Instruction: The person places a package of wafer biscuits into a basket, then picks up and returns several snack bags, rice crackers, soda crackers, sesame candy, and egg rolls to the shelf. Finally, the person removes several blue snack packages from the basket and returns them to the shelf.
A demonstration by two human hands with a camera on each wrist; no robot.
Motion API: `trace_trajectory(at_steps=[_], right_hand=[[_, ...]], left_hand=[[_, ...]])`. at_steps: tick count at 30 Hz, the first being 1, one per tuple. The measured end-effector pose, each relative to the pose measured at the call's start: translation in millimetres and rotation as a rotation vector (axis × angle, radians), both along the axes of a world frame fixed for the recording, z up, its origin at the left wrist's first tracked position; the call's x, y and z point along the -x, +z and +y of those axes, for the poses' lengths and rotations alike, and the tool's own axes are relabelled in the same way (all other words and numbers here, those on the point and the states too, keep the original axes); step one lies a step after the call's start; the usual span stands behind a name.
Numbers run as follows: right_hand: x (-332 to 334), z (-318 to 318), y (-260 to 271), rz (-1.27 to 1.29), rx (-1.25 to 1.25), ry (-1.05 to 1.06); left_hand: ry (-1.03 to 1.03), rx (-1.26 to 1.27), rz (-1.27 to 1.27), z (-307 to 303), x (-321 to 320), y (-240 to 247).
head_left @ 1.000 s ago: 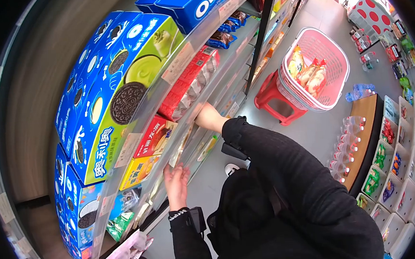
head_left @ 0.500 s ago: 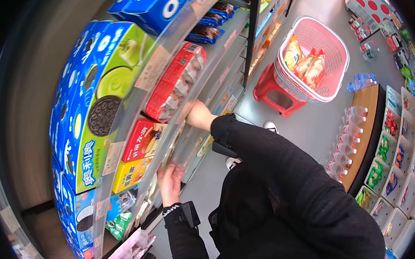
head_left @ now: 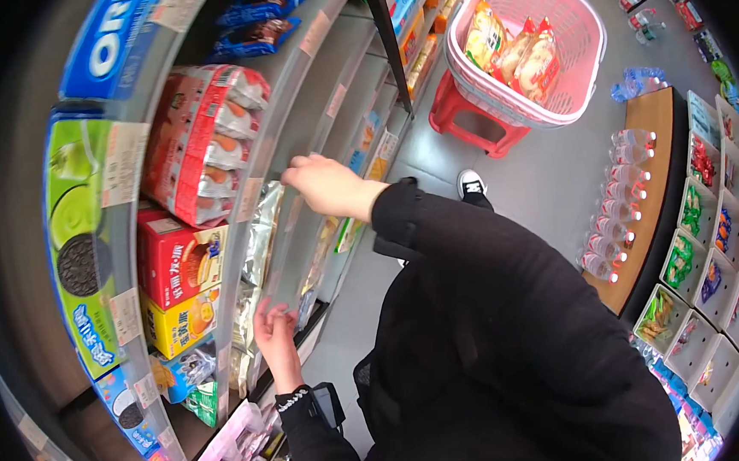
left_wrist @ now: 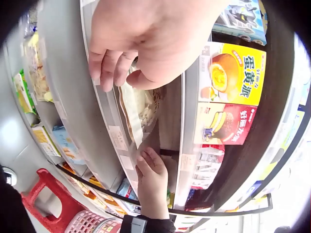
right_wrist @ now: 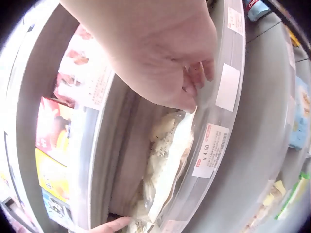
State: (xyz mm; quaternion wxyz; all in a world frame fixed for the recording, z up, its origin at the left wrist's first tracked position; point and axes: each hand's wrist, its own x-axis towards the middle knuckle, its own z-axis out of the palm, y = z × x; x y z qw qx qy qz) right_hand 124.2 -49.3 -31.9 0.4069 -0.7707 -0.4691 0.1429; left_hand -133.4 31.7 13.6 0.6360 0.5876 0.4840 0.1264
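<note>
A cream and clear plastic snack bag (right_wrist: 167, 160) lies lengthwise along a shelf, behind its price strip; in the head view the bag (head_left: 258, 234) looks shiny. My right hand (head_left: 328, 186) is at its far end, thumb and fingertips pinching the corner in the right wrist view. At the near end is my left hand (head_left: 276, 335), its fingers loosely bent and touching the bag's end. Thumb and fingertips of the left hand (left_wrist: 146, 43) overlap that end in the left wrist view. A price label (right_wrist: 210, 150) faces out beside the bag.
Above stand a red pie box (head_left: 178, 257), a yellow pie box (head_left: 179, 321), a red multipack (head_left: 196, 144) and a green Oreo box (head_left: 84, 259). A pink basket (head_left: 577, 70) holding snack bags rests on a red stool (head_left: 473, 125). Water bottles (head_left: 620, 200) line a wooden ledge.
The head view has shifted, so the shelves sit further left. My right hand, partly hidden behind the shelf edge before, now shows in full. My left fingers are more bent, beside the snack bag.
</note>
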Motion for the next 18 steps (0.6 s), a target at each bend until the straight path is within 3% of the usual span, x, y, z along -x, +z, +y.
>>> trace_trajectory(at_steps=[10,18], right_hand=[[11.0,-159.6,-38.4,0.577,-0.089,-0.148],[-28.1,-252.0,-45.7,0.667,-0.039,-0.191]], left_hand=[[-0.384,0.278,0.196,-95.4,-64.1,-69.5],[-0.525,0.404,0.206,-167.6,-156.4,-94.6]])
